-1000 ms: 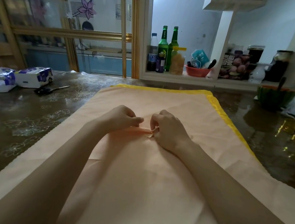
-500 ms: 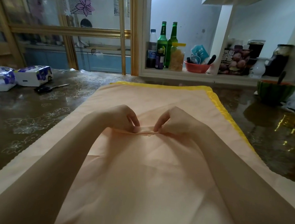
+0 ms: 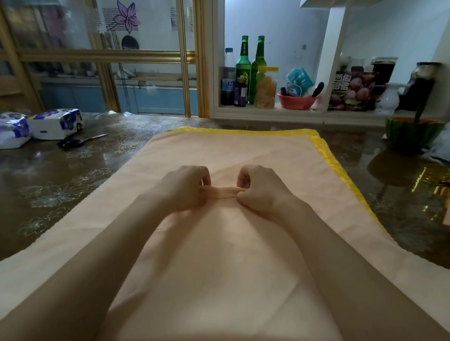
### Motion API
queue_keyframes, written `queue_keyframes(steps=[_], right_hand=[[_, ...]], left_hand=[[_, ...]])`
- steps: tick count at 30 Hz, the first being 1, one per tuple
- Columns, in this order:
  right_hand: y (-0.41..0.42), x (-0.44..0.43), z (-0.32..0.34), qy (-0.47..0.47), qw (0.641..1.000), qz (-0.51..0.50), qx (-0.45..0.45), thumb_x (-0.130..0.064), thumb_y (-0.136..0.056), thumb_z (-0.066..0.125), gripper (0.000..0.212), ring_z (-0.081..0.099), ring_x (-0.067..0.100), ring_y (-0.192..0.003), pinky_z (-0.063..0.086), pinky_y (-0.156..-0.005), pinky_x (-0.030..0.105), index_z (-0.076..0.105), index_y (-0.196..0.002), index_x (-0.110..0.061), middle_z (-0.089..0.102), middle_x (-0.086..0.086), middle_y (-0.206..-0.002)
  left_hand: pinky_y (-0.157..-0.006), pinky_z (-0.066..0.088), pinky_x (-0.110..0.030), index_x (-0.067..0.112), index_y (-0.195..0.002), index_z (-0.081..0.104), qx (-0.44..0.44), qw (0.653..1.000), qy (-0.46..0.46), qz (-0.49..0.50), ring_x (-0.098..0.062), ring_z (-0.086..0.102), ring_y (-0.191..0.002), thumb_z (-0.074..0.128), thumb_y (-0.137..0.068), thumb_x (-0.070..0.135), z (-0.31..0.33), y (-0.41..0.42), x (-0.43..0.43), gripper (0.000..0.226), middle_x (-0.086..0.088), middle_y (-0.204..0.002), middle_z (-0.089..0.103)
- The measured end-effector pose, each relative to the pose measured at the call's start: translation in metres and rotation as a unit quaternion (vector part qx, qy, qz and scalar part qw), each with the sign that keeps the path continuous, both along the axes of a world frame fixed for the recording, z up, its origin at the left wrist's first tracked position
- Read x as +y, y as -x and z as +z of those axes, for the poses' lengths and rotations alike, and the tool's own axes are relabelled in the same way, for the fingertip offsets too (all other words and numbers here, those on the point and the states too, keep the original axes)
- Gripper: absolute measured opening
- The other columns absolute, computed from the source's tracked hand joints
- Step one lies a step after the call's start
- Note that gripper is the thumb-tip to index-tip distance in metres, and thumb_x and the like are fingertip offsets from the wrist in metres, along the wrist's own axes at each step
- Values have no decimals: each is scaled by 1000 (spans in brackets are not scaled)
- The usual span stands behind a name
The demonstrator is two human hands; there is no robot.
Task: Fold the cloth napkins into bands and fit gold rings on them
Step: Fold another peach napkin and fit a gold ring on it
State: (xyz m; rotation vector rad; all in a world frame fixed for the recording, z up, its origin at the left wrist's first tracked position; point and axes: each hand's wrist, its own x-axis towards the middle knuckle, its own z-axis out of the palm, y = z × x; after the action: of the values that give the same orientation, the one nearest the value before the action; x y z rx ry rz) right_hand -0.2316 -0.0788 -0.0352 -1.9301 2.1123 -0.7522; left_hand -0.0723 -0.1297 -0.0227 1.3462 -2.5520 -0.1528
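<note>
Pinches a fold of the napkin [image 3: 238, 253] at mid desk [image 3: 39, 195] with left hand [image 3: 187, 186] and right hand [image 3: 263, 190], scissors [image 3: 78, 141] and tissue packs [image 3: 56, 124] at ten o'clock, gold glint [image 3: 446, 180] at three o'clock indistinct.

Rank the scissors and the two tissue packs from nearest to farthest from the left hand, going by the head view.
1. Scissors: off to the left of the left hand, nearest it.
2. Boxy tissue pack: just past the scissors' handles, farther left.
3. Flatter tissue pack: at the far left edge, farthest.
</note>
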Motion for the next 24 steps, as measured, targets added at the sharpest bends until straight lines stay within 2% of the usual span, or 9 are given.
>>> queue_keyframes(steps=[3,6,9,12,14,16,18,20,24], right_hand=[[-5,5,-1,33,997,21,66,-7,-75,55,21,49,20,-91,37,-77,27,46,-69,-25,53,-1,-90],[-10,13,3,-8,991,32,131,-12,-78,54,12,48,21,-99,35,-82,28,54,-81,-23,53,1,-99],[-11,20,16,-137,989,14,55,-32,-73,54,25,47,24,-104,40,-87,32,62,-95,-24,51,2,-105],[-15,21,17,-74,994,-9,79,-26,-83,52,27,52,26,-104,43,-89,34,65,-105,-17,59,8,-113],[-24,17,4,-7,993,3,115,-21,-92,46,30,49,28,-115,37,-96,34,58,-118,-14,54,10,-126],[-35,13,-11,-40,992,53,111,-25,-100,36,39,36,27,-132,26,-108,35,43,-136,-15,40,10,-144],[-40,10,-18,-115,981,77,137,-37,-102,22,49,12,22,-145,6,-116,42,24,-148,-19,17,6,-157],[-34,10,-19,-164,974,66,141,-48,-100,16,56,-4,20,-146,-6,-116,46,9,-151,-25,-2,2,-159],[-14,16,-17,-191,973,14,127,-51,-99,11,59,-6,18,-146,-7,-116,42,5,-151,-24,-5,1,-159]], left_hand=[[-88,34,-32,21,-103,57,-17,997,77,-5,-23,50,-110,51,-86,14,-12,-4,11,19,-2,-112,57],[-98,28,-32,25,-107,59,-50,994,95,-5,-19,42,-119,51,-85,19,-15,-7,22,25,1,-121,52],[-98,29,-32,20,-107,65,-33,996,82,11,-21,42,-119,50,-90,28,-13,-3,27,25,-1,-124,53],[-89,38,-31,11,-100,66,33,998,44,17,-25,50,-110,47,-96,28,-14,-3,28,27,-6,-117,57],[-79,37,-30,8,-100,59,80,997,-1,20,-28,53,-104,48,-95,22,-19,-4,28,18,-10,-110,59],[-75,33,-30,7,-109,51,88,995,-42,23,-30,53,-106,43,-97,18,-25,-3,26,18,-16,-114,60],[-87,33,-30,7,-130,38,77,993,-83,22,-31,48,-120,36,-100,18,-30,-3,22,32,-20,-131,51],[-107,22,-29,9,-147,19,31,995,-95,18,-28,29,-138,30,-102,20,-33,-2,17,48,-17,-150,30],[-115,6,-32,11,-147,24,-32,995,-91,17,-23,6,-146,24,-103,27,-32,-3,13,46,-10,-158,8]])
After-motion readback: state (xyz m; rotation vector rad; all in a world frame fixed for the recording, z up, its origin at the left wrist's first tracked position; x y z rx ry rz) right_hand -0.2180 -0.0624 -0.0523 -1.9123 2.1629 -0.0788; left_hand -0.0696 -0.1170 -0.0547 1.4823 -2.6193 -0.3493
